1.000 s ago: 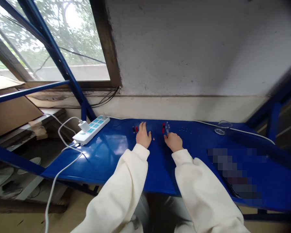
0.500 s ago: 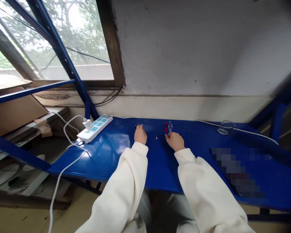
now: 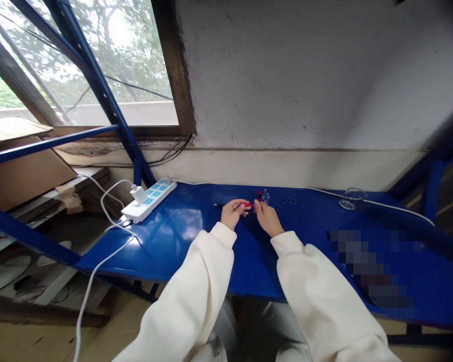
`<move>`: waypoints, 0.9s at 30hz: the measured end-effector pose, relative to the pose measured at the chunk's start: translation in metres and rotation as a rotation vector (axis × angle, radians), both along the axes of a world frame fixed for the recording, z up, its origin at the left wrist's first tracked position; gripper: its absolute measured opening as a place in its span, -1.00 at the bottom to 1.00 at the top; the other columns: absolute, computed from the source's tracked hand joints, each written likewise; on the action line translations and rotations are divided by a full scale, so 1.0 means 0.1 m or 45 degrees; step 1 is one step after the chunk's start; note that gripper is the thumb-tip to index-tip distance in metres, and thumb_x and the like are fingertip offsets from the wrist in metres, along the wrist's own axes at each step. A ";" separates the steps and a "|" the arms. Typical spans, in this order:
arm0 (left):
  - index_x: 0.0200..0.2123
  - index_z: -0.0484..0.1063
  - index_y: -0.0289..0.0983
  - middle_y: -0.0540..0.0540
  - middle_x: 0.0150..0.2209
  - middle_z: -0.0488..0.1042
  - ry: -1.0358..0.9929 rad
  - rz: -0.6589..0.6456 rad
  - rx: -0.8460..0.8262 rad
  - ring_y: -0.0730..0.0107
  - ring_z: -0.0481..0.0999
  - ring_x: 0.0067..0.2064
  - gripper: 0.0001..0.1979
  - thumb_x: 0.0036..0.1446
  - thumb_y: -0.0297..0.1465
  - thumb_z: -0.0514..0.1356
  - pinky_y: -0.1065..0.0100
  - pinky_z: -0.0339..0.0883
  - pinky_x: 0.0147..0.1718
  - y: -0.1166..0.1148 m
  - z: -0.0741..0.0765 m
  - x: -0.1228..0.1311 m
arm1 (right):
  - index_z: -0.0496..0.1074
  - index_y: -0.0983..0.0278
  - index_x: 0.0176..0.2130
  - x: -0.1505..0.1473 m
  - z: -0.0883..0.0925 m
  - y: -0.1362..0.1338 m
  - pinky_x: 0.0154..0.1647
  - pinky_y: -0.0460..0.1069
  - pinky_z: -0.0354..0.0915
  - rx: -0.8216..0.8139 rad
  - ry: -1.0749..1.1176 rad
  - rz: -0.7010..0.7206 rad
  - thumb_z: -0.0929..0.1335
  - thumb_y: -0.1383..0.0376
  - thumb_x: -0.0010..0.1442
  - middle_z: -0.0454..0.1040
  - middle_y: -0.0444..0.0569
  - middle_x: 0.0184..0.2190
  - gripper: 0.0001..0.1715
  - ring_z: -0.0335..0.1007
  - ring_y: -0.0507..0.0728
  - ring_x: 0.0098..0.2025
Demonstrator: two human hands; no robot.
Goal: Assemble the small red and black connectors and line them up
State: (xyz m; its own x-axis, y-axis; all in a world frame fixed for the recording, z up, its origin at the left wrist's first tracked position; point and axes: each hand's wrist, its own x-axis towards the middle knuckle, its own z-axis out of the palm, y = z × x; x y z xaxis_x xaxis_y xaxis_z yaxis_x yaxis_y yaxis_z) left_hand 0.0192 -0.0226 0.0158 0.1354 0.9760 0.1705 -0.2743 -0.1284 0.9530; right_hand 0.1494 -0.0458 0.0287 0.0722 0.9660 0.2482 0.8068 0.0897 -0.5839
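A slim red piece (image 3: 246, 204) runs between my hands above the blue table, too small to name more closely. My left hand (image 3: 231, 215) is closed round it. At its right end, my right hand (image 3: 268, 220) is closed, the fingertips pinching there. A thin dark rod (image 3: 218, 205) with a light tip lies beside my left hand, its other end hidden. Just beyond my right fingers stand or lie red pieces (image 3: 260, 194) and several clear little tubes (image 3: 266, 196), partly covered by the hand.
Small clear bits (image 3: 292, 202) are scattered right of the tubes. Farther right is a round clear glass dish (image 3: 348, 203). A white power strip (image 3: 149, 200) with a plug and cable occupies the left of the blue table (image 3: 256, 271). A blurred dark object (image 3: 370, 271) lies front right.
My left hand has come off the tabletop at the left and moved right. My right hand has shifted slightly left, and the red piece is now held between both.
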 end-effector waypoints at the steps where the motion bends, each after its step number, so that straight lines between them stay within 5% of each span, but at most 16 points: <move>1: -0.33 0.36 -0.38 -0.22 -0.25 0.46 -0.031 -0.025 0.004 0.34 0.49 -0.29 -0.74 -0.10 -0.33 0.22 0.41 0.36 -0.42 -0.01 0.01 0.00 | 0.34 0.28 -0.39 0.00 -0.01 0.00 -0.35 -0.11 0.16 0.032 0.061 0.003 -0.02 0.05 0.22 0.45 -0.02 -0.46 -0.44 0.37 0.07 -0.39; 11: -0.27 0.36 -0.37 -0.22 -0.27 0.48 -0.066 -0.026 -0.002 0.32 0.50 -0.30 -0.60 -0.15 -0.22 0.25 0.39 0.36 -0.41 -0.03 0.06 -0.03 | 0.27 0.30 -0.48 -0.05 -0.02 -0.02 -0.47 -0.14 0.14 0.218 0.384 0.092 0.03 -0.04 0.16 0.32 -0.13 -0.59 -0.44 0.18 -0.02 -0.54; 21: -0.41 0.30 -0.39 -0.11 -0.56 0.44 -0.043 0.207 -0.177 0.47 0.44 -0.57 -0.63 -0.08 -0.15 0.18 0.49 0.23 -0.64 0.03 0.06 -0.09 | 0.27 0.31 -0.22 -0.07 0.00 -0.04 -0.34 -0.11 0.21 0.273 0.370 0.220 0.13 0.10 0.16 0.42 -0.02 -0.33 -0.63 0.32 0.02 -0.39; 27: -0.35 0.31 -0.38 -0.10 -0.47 0.45 -0.142 0.073 -0.132 0.52 0.44 -0.55 -0.61 -0.16 -0.19 0.24 0.49 0.22 -0.60 0.00 0.09 -0.08 | 0.27 0.30 -0.17 -0.05 -0.02 -0.01 -0.32 -0.10 0.22 0.276 0.311 0.221 0.15 0.16 0.16 0.42 -0.01 -0.28 -0.67 0.34 0.02 -0.38</move>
